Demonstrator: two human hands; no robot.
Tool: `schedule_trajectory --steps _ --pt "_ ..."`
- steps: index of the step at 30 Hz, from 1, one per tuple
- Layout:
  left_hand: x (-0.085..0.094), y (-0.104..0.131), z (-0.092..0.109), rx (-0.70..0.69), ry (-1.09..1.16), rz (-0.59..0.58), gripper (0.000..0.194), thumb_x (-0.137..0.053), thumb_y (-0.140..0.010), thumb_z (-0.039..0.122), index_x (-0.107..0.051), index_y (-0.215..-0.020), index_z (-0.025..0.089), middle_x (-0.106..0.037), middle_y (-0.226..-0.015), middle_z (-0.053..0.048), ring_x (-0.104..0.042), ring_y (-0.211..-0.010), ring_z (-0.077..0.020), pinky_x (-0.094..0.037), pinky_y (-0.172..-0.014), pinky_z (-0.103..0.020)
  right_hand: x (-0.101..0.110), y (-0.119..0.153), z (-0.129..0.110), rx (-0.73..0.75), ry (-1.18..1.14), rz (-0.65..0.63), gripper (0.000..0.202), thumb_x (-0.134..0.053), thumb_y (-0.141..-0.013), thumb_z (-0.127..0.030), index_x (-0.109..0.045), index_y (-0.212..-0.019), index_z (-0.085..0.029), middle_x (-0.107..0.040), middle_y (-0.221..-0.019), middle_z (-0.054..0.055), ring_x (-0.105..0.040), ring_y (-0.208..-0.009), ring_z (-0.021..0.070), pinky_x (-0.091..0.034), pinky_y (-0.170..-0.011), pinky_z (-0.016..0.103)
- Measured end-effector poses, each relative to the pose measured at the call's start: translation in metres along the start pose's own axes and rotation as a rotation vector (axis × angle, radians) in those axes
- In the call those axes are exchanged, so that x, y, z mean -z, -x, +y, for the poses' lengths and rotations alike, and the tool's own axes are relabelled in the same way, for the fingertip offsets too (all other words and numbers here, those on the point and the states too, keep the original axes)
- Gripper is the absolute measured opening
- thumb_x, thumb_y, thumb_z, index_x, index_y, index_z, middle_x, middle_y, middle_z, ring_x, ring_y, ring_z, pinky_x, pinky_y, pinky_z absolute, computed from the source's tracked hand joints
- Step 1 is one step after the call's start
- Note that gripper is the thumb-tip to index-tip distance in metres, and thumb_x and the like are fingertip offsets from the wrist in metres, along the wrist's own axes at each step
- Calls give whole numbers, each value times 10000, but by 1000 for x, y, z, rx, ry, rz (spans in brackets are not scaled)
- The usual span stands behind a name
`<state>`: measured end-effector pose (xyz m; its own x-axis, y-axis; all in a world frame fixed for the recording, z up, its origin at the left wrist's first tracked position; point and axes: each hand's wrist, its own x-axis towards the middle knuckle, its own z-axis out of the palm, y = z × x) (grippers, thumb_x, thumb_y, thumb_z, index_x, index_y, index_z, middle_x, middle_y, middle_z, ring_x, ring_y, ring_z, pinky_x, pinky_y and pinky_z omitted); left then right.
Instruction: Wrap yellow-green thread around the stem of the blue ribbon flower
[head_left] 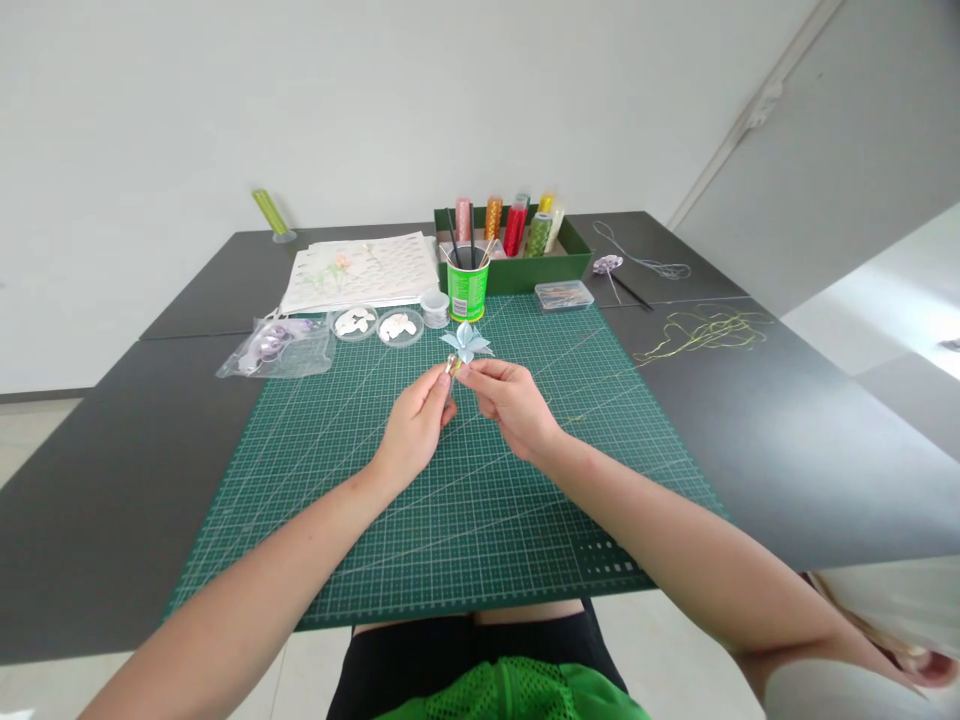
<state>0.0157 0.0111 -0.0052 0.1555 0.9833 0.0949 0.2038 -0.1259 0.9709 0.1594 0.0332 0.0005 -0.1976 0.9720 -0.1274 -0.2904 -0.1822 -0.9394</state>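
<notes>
Over the green cutting mat [360, 540], my two hands meet in front of the green tub. A pale blue flower [466, 342] with pointed petals stands upright at the fingertips. My right hand [517, 400] pinches its base, where a bit of yellow-green shows. My left hand [418, 415] is closed, thumb against fingers, on a small shiny metal-looking piece [451, 363] beside the flower. The lower part of that piece is hidden in the fingers, so its kind is unclear.
Behind the hands stand a green tub [467, 290] of sticks and a box [540, 268] with thread spools. Dishes of white pieces [397, 328], a plastic bag [279, 346] and papers [360, 270] lie left. Loose yellow-green thread [705, 328] and a clear case [564, 295] are right.
</notes>
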Motion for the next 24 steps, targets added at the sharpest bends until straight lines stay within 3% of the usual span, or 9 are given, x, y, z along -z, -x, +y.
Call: schedule_trajectory --steps 4,10,17,21,24 --pt "1 2 -2 -14 -35 -14 310 -391 -1039 425 -617 -954 230 -441 -604 39 -357 -459 -105 -296 -427 -237 0 0 -1 43 41 36 170 -786 -716 -349 -735 -736 -188 -432 -510 -76 -247 -474 52 -169 -457 257" --pt "1 4 -5 -12 -45 -16 384 -426 -1017 525 -510 -787 230 -433 -594 33 -361 -442 -106 -291 -415 -248 0 0 -3 107 79 15 129 -778 -717 -322 -747 -723 -197 -526 -586 -38 -378 -557 75 -257 -502 245" --pt "7 -2 4 202 254 -170 376 -513 -938 546 -513 -750 220 -277 -539 77 -204 -392 -77 -170 -356 -204 2 0 -1 185 195 -34 196 -723 -799 -335 -704 -665 -193 -568 -571 -26 -336 -522 72 -240 -507 256" --pt "8 -4 7 304 420 -221 398 -537 -905 545 -443 -700 217 -175 -541 102 -110 -412 -59 -107 -367 -173 3 -1 2 204 224 14 143 -741 -794 -321 -733 -717 -200 -487 -525 -54 -265 -503 70 -219 -511 261" --pt "4 -3 5 332 453 -216 397 -479 -927 569 -450 -743 218 -163 -552 105 -77 -425 -62 -96 -369 -168 4 -2 3 202 230 -4 172 -751 -792 -343 -724 -700 -200 -524 -562 -36 -341 -534 83 -261 -524 259"
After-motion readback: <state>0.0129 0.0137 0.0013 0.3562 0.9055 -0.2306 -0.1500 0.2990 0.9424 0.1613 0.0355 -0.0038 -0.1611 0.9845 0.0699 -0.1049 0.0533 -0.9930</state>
